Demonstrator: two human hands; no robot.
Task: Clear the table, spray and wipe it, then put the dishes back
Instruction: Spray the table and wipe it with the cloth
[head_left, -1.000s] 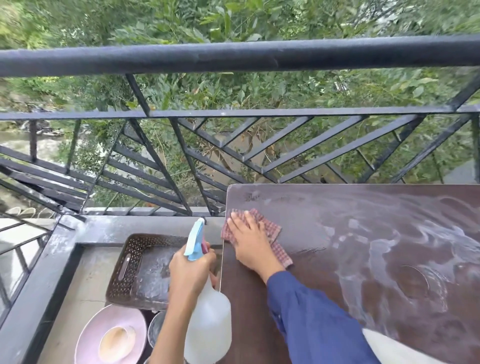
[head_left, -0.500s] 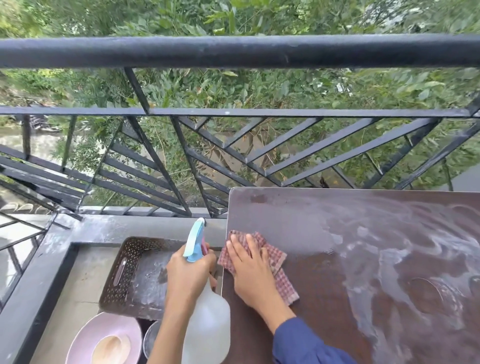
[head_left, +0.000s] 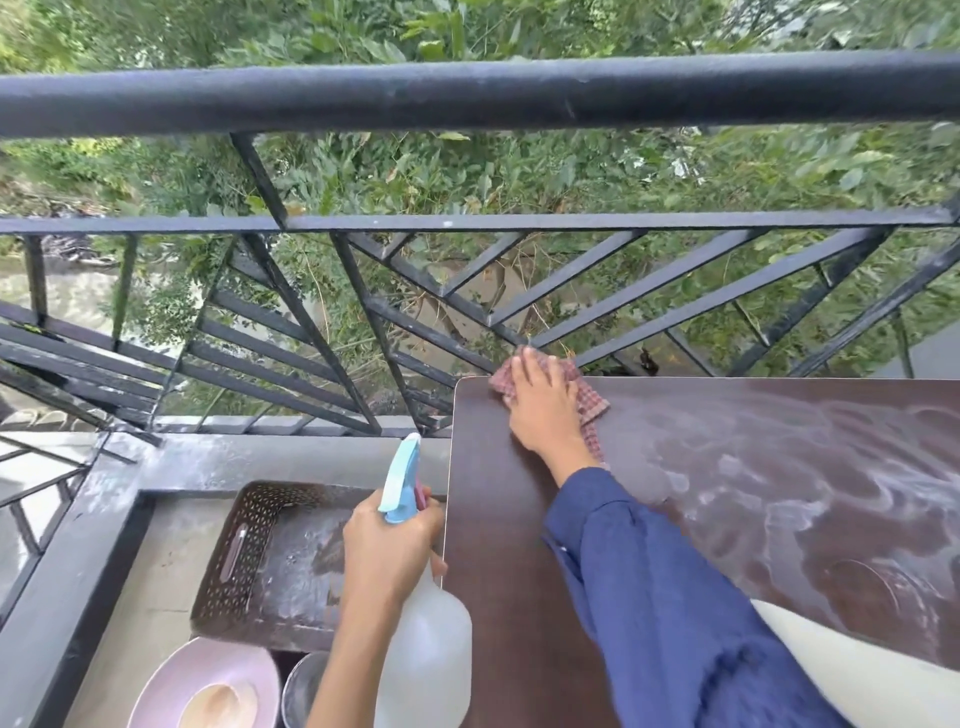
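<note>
The dark brown table (head_left: 519, 571) fills the right half, streaked with white soapy smears on its right side. My right hand (head_left: 543, 410) presses flat on a red checked cloth (head_left: 589, 402) at the table's far left corner, against the railing side. My left hand (head_left: 389, 551) grips the neck of a clear spray bottle (head_left: 423, 665) with a light blue trigger head (head_left: 401, 480), held just off the table's left edge. A pink plate (head_left: 171, 680) with a small bowl on it and a metal cup (head_left: 301, 686) sit on the floor at the bottom left.
A brown perforated plastic tray (head_left: 249, 545) lies on the balcony floor left of the table. A black metal railing (head_left: 467, 93) runs across the far side, with greenery beyond. A grey concrete ledge (head_left: 67, 571) borders the floor at left.
My right hand has slid the cloth away from me along the table's left side, up to the far corner. The left hand keeps the spray bottle in about the same place.
</note>
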